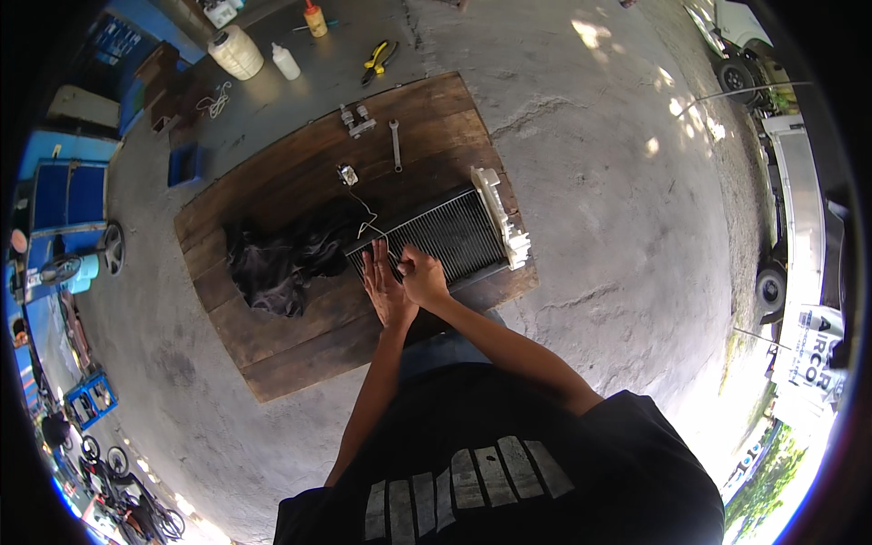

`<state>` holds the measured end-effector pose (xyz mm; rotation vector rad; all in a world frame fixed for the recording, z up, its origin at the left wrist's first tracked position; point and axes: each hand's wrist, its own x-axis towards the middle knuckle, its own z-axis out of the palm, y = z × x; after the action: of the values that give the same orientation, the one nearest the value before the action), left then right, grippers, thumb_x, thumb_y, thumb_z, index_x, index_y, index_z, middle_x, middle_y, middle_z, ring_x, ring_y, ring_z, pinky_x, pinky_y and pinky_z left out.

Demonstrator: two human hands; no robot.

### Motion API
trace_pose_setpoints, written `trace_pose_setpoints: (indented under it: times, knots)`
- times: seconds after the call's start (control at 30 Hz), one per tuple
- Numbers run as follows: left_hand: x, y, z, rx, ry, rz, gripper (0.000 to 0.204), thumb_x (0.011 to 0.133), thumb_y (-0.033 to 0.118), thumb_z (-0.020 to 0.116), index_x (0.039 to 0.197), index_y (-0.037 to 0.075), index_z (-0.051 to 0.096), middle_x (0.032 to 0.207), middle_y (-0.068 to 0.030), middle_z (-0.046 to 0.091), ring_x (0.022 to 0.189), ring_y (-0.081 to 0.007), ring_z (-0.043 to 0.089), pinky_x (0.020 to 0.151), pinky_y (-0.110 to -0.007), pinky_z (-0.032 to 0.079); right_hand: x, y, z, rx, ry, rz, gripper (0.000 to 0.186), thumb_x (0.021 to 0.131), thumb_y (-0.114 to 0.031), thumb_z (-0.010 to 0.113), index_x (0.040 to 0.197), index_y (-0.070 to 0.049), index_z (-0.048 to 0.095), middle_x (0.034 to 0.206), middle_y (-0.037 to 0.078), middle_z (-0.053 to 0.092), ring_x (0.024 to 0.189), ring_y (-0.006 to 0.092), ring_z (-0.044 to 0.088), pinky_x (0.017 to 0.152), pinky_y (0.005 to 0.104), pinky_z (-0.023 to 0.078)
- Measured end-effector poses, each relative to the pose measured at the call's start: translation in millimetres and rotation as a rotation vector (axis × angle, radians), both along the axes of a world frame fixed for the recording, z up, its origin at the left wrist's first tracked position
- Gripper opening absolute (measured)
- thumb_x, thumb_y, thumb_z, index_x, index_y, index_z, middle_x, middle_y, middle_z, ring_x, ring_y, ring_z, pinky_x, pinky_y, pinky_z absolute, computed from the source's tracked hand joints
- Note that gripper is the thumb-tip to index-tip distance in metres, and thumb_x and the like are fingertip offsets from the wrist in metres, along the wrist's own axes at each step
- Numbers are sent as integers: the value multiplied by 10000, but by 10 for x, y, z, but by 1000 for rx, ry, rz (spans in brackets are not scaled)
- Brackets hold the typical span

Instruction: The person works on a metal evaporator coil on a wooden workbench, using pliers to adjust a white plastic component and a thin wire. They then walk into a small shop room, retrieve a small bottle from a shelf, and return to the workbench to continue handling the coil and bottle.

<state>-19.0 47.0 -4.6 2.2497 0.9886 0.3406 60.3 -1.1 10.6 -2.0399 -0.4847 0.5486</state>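
A radiator (454, 238) with a dark finned core and a white plastic end tank (498, 213) lies on the wooden table in front of me. Over the core's left end my left hand (388, 295) is held flat, its fingers stretched out and pointing away from me. Close against it, my right hand (425, 277) is closed with the fingers curled in; anything inside them is hidden. From a small shiny piece (347, 174) a thin pale wire (365, 216) runs loosely toward my fingers. Crumpled dark cloth (282, 263) lies to the left of the radiator.
On the wooden table (300, 350) lie a wrench (396, 147) and some metal fittings (357, 120). Beyond it, a grey surface holds yellow-handled pliers (379, 62), a white squeeze bottle (285, 62), a larger pale jug (235, 53) and an orange-topped bottle (314, 18).
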Motion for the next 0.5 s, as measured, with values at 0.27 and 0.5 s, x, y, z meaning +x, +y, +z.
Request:
trace_pose_setpoints:
  times: [0.27, 0.5]
  knots:
    - [-1, -1, 9, -38, 4, 11, 829, 948, 336, 696, 1634, 124, 282, 1699, -106, 314, 1586, -373, 213, 1266, -554, 187, 75, -4, 69, 21, -10, 53, 120, 867, 30, 642, 849, -11, 531, 734, 189, 636, 706, 410, 673, 610, 455, 495]
    - [-4, -3, 27, -81, 0, 28, 789, 970, 316, 669, 1637, 141, 286, 1701, -85, 315, 1589, -358, 211, 1270, -546, 180, 37, -50, 74, -14, -4, 57, 127, 892, 18, 650, 859, -13, 531, 707, 167, 627, 663, 353, 668, 596, 435, 488]
